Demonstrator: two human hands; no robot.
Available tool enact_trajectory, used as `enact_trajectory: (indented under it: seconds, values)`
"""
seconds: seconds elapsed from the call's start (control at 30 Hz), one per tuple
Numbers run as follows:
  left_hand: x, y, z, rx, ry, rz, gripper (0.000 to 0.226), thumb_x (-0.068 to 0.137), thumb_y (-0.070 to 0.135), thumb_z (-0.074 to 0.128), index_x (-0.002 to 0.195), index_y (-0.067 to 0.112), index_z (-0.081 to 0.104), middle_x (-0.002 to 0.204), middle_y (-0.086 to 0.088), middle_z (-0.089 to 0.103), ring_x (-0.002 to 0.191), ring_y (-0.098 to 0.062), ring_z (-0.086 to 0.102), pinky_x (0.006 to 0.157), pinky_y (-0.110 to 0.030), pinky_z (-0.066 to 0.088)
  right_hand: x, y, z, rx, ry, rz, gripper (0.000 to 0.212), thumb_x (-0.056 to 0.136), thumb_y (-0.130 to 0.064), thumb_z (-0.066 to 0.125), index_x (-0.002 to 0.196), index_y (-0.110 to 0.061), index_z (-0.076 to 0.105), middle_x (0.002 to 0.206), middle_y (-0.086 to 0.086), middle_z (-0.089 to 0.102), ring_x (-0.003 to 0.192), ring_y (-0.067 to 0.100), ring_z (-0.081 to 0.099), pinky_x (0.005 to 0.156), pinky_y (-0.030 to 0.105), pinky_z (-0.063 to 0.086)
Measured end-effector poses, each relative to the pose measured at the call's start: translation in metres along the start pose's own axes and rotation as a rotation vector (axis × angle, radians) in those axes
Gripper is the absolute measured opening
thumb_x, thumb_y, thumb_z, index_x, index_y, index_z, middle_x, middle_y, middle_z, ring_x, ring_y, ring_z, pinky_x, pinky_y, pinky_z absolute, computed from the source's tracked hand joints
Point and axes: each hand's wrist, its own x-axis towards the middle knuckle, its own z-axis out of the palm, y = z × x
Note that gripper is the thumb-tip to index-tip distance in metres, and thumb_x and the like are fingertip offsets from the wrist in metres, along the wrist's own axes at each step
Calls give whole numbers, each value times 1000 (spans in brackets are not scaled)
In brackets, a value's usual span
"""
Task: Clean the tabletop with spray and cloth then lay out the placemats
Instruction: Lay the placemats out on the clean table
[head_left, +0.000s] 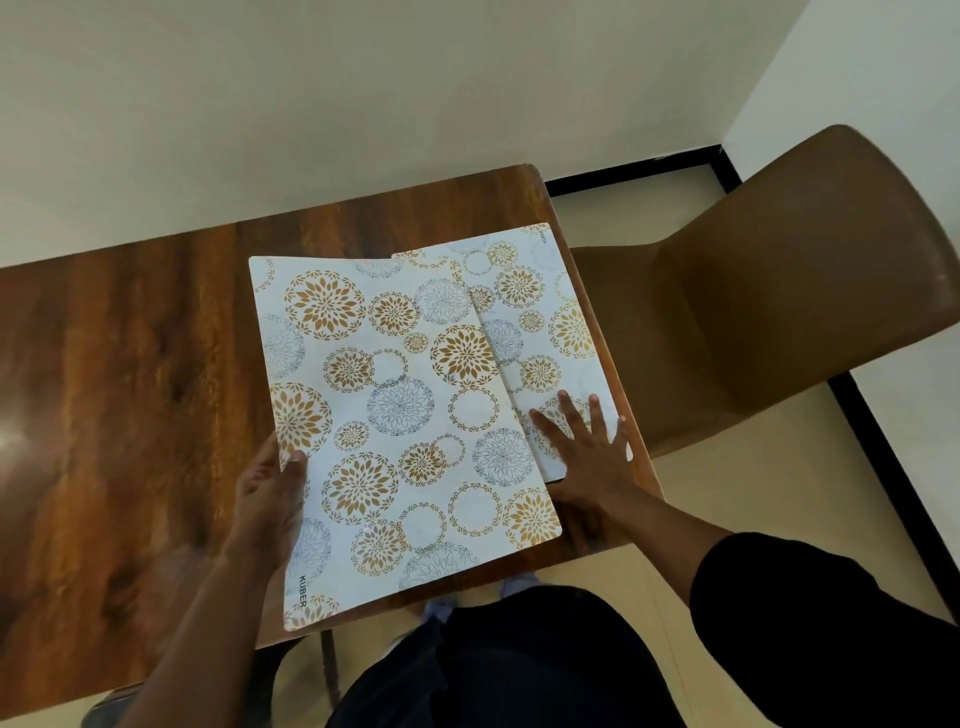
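upper placemat (395, 415) — long axis away from person

Left hand (270, 493) at left edge of upper placemat (405, 415), thumb on top of mat, fingers beneath, pinching edge; bare left forearm runs back toward bottom-left. Right hand (584, 452) to right of upper placemat, flat, palm down, fingers (569, 410) straight and spread, pressing on lower placemat (535, 291) beneath; right forearm bare, dark sleeve from elbow, angled toward bottom-right
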Motion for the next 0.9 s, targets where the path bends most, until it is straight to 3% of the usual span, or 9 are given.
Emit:
enact_trajectory:
  seconds: [0.2,0.4,0.5,0.67,0.8,0.9]
  values:
    - [2,0,-5,-8,10,-2,45,114,2,43,155,17,55,150,-18,65,130,-46,65,96,-63,59,0,1,2,13,2,1,118,66,-106,38,154,-57,-23,163,-8,-43,148,33,-43,115,76,-16]
    - [2,-1,-5,16,13,17,43,113,5,47,151,20,60,145,-20,67,118,-41,74,95,-64,60,1,4,4,-2,9,-6,119,66,-105,40,150,-58,-30,161,-8,-47,148,34,-44,116,77,-13]
    - [2,-3,-7,22,0,23,43,113,5,47,152,19,58,146,-20,67,124,-46,69,96,-68,57,0,3,3,0,-2,-4,119,65,-105,38,152,-57,-28,161,-7,-46,148,34,-44,116,76,-15]
    - [1,-5,-9,31,-6,30,43,113,5,46,152,19,58,148,-20,66,120,-41,73,97,-66,58,0,2,1,-8,-18,-4,120,67,-103,43,154,-56,-24,161,-7,-46,147,35,-45,115,77,-15]
    - [-3,-5,-12,28,-7,32,42,113,5,46,153,17,57,149,-21,64,130,-50,65,99,-72,54,0,3,2,10,2,-10,120,67,-102,46,154,-58,-24,162,-9,-46,147,33,-45,116,77,-14]
    - [-6,-3,-12,25,-3,28,42,113,5,46,153,16,57,148,-22,64,122,-44,72,96,-68,57,-1,4,3,4,16,-13,121,66,-103,45,154,-58,-24,161,-10,-46,148,32,-44,116,77,-13]
